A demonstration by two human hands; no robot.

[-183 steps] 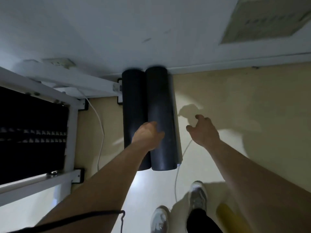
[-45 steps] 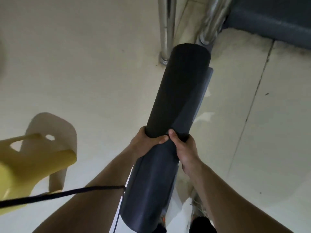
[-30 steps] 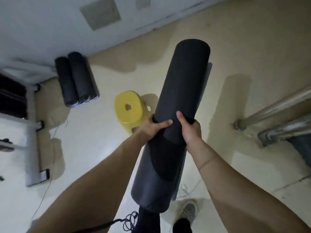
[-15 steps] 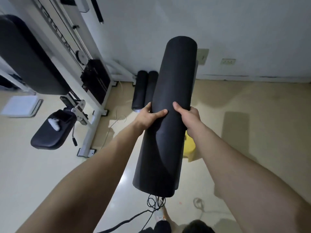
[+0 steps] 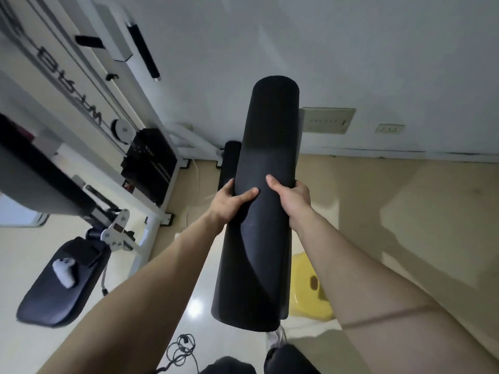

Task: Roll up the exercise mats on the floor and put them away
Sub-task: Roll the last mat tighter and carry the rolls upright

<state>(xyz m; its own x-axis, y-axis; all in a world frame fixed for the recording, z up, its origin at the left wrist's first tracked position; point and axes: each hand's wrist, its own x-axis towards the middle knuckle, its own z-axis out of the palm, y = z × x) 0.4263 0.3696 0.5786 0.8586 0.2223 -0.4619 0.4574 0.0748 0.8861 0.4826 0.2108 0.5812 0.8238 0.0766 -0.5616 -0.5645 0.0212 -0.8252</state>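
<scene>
Black foam, rolled tight: the rolled exercise mat [image 5: 259, 211] is up off the floor, carried lengthwise out in front, far end aimed at the wall. Left hand [image 5: 229, 203] is wrapped around its left side, thumb across the top; right hand [image 5: 291, 198] is clamped on the right flank, both closed firmly at mid-length. One stored mat roll [image 5: 229, 163] shows on the floor by the wall, beside the weight machine [image 5: 151, 163], mostly hidden behind the carried one. Judgement call: keep the loose outer flap pinned so nothing unwinds, step clear of the yellow stool [image 5: 310, 287] and the floor cable [image 5: 181, 349], then lower it parallel, snug against that roll.
</scene>
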